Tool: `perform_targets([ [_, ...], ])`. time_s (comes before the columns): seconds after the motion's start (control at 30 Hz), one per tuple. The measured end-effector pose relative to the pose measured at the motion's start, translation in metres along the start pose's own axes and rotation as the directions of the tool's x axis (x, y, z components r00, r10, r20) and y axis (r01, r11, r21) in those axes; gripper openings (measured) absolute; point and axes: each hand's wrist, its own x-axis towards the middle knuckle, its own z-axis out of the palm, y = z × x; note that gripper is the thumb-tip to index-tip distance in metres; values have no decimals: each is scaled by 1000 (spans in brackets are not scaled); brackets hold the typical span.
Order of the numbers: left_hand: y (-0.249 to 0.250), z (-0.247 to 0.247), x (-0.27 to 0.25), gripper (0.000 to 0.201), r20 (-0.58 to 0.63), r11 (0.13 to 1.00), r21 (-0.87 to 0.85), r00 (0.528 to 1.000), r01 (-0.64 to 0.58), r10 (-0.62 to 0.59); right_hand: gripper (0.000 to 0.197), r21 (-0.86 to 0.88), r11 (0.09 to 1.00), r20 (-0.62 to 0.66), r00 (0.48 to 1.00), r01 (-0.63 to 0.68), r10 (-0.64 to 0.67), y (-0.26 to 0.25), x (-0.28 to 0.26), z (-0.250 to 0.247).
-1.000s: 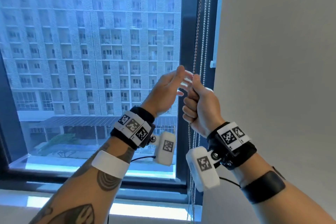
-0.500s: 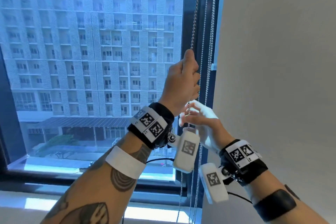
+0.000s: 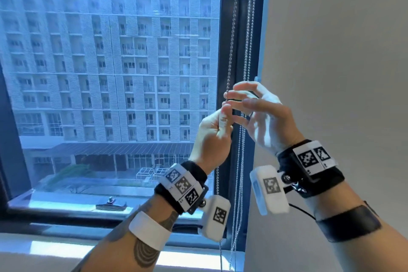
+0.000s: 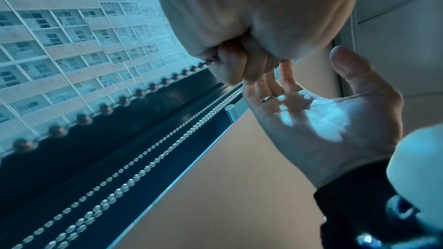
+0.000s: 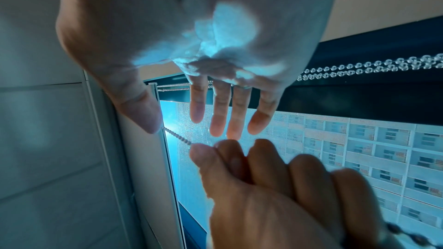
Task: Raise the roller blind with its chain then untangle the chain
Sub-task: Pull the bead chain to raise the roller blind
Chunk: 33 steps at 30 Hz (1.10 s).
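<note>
No readable writing shows; the wrist bands (image 3: 183,185) carry only square coded markers. The left hand (image 3: 213,132) is curled round one strand of the bead chain (image 3: 230,51), pinching it near the thumb. The right hand (image 3: 262,115) is spread with straight fingers (image 5: 217,113) just beside that strand, holding nothing. More strands hang along the dark window frame (image 3: 240,17), beside a pale wall (image 3: 331,51); an apartment block (image 3: 110,51) fills the glass.

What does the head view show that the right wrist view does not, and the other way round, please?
Only the head view shows both wrist cameras and the chain strands hanging down to the sill. Only the right wrist view shows the right hand from the palm side, fingers straight, and the blind's end. Both show the left hand gripping one chain strand.
</note>
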Motion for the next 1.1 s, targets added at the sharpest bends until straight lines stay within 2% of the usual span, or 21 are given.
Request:
perform_targets([
  [0.1, -10, -3, -9, 47, 13, 1000, 20, 1000, -17, 17, 44, 4, 1000, -10, 1000, -4, 4, -1, 2, 6],
  [0.23, -27, -4, -18, 46, 20, 999, 27, 999, 38, -39, 40, 55, 998, -23, 1000, -7, 8, -8, 10, 21],
  [0.37, -26, -4, -18, 43, 66, 999, 8, 996, 53, -54, 25, 93, 995, -59, 998, -32, 37, -20, 18, 44],
  [0.5, -23, -5, -14, 55, 150, 993, -54, 984, 105, -96, 48, 68, 997, -204, 977, -48, 61, -21, 22, 55],
  [0.57, -23, -7, -12, 62, 179, 986, -87, 976, 143, -126, 54, 47, 997, -256, 964, -66, 76, -20, 24, 56],
  [0.67, -23, -13, -11, 45, 202, 991, -11, 971, 133, -128, 59, 43, 996, -286, 955, -72, 82, -21, 25, 54],
  [0.77, -26, -20, -8, 41, 142, 991, -2, 981, 137, -135, 60, 57, 997, -289, 955, -58, 72, -18, 21, 48],
  [0.87, -27, -24, 2, 47, 66, 984, -51, 984, 171, -168, 59, 67, 996, -274, 958, -66, 82, -4, 12, 42],
  [1.1, 0, -23, 26, 49, 79, 981, -138, 989, 137, -127, 60, 88, 986, -226, 961, -141, 157, 51, -16, 26],
])
